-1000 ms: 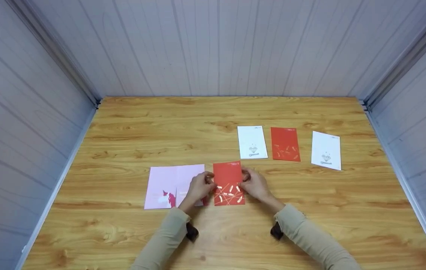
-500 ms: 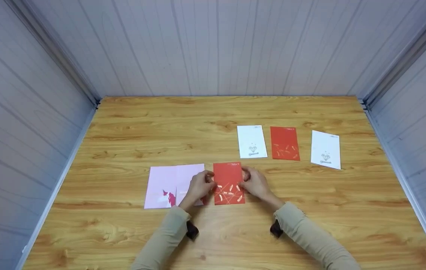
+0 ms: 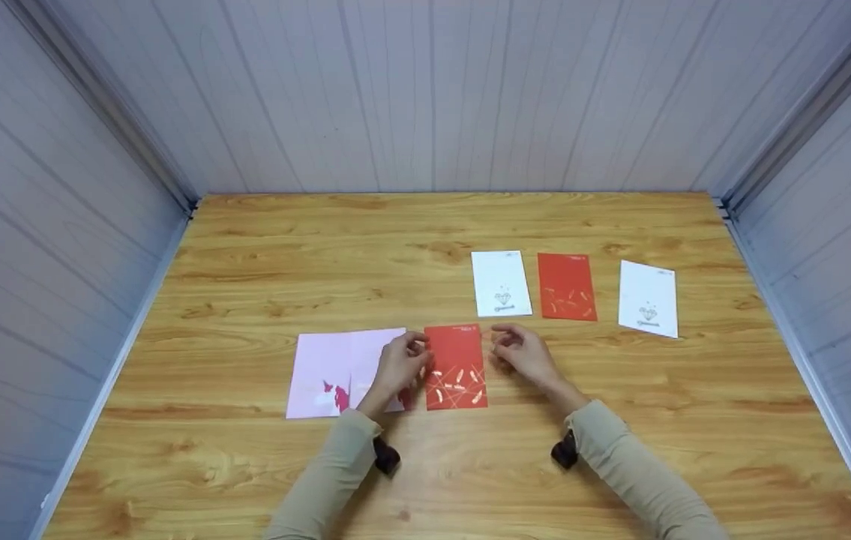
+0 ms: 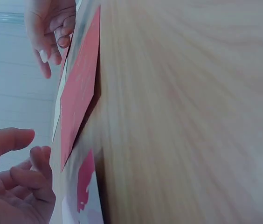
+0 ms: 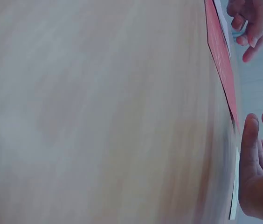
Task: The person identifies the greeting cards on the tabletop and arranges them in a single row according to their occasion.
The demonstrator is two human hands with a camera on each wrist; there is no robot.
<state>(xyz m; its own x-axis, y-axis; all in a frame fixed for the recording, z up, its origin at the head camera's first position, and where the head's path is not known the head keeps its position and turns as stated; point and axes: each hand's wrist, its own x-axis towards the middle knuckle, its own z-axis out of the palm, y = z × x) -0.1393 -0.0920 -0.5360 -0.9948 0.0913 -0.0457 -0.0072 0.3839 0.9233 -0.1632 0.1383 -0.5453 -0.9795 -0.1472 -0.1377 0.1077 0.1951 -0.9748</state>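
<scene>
A: Your desk (image 3: 462, 472) carries it all. What lies widest on it?

B: The pink card (image 3: 324, 356), spread open to your left, its right half partly hidden by your hand.

A: And the front red card (image 3: 453, 349)?

B: It lies between your hands, just right of the pink one, its long axis running away from you. Farther back and to the right you have a row: left white card (image 3: 498, 274), back red card (image 3: 566, 276), right white card (image 3: 648, 289).

A: Which of your hands is nearer?

B: Your left hand (image 3: 400, 367), right beside the front card's left long edge; you can't tell whether a finger touches. Your right hand (image 3: 530, 361) is a little clear of the opposite edge, so the card lies to its left. On both, thumb and fingers stand apart, loosely bent, pinching nothing.

A: Anything you can read?

B: No brand. You get a unicorn (image 3: 333, 396) on pink, feathers (image 3: 459, 376) on red, diamonds (image 3: 502, 298) on white; the tiny lettering is too blurred.
</scene>
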